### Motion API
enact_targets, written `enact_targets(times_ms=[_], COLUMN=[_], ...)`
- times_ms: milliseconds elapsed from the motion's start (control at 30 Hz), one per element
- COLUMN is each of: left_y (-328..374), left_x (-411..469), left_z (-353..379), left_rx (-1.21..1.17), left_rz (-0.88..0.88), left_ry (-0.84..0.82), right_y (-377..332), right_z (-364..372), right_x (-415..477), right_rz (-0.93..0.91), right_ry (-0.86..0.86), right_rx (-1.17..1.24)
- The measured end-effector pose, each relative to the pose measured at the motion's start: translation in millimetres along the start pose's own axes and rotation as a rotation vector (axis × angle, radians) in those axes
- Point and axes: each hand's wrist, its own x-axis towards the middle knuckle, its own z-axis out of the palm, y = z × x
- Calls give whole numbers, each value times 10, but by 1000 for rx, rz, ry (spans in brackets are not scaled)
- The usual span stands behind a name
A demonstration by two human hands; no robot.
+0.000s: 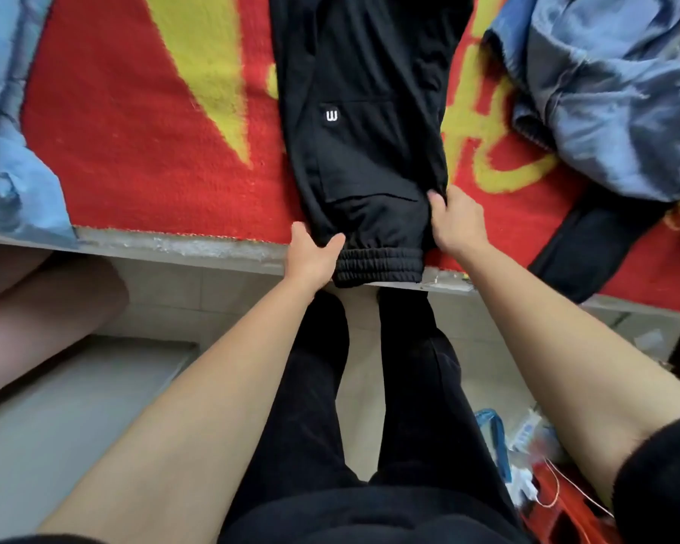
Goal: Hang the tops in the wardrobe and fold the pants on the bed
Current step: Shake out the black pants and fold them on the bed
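Pants (362,131), black with a small white logo, lie lengthwise on the red and yellow blanket (134,151) covering the bed. Their elastic waistband (379,265) hangs just over the near edge. 2 hands hold them just above that band. The left hand (311,257) has its thumb laid on the cloth and its fingers along the left side, clasping that edge. The right hand (454,221) has its fingers curled into the right edge, bunching the fabric. A blue denim garment (605,92) lies crumpled to the right.
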Motion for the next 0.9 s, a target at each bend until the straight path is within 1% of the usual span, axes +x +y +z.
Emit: enact_targets(times_ms=[67,100,133,167,233,267,300,367,433,567,633,667,800,900], left_y=[34,49,55,57,1,-50,-107,-249,-350,-202,15,154,869,1426], left_x=[28,22,16,-6,-95,-149,-195,-250,-264,-225,-224,-220,-116,91], left_z=[110,156,192,212,215,204,192,186,208,181,104,47,-240,-376], left_rx=[167,184,152,68,-103,-127,-90,98,216,202,215,208,215,259], left_rz=[19,17,-1,-25,-62,-82,-110,-193,-247,-269,-251,-226,-63,92], left_ry=[19,35,39,34,21,0,-30,-87,-87,-55,-15,24,182,240], right_y=[75,61,31,-5,-31,1,67,242,354,280,160,81,-341,-708], right_z=[53,93,142,186,231,252,270,278,242,-2,-221,-357,-952,-1296], right_x=[-11,-13,-21,-40,-149,-225,-307,-466,-518,-260,-90,3,438,804], right_rz=[70,99,122,122,55,9,-19,-30,-36,30,55,49,-37,-76], right_ry=[97,120,136,146,154,142,114,31,-43,-211,-276,-279,-210,-171], right_rx=[77,113,164,223,290,280,242,115,26,-157,-178,-131,131,332])
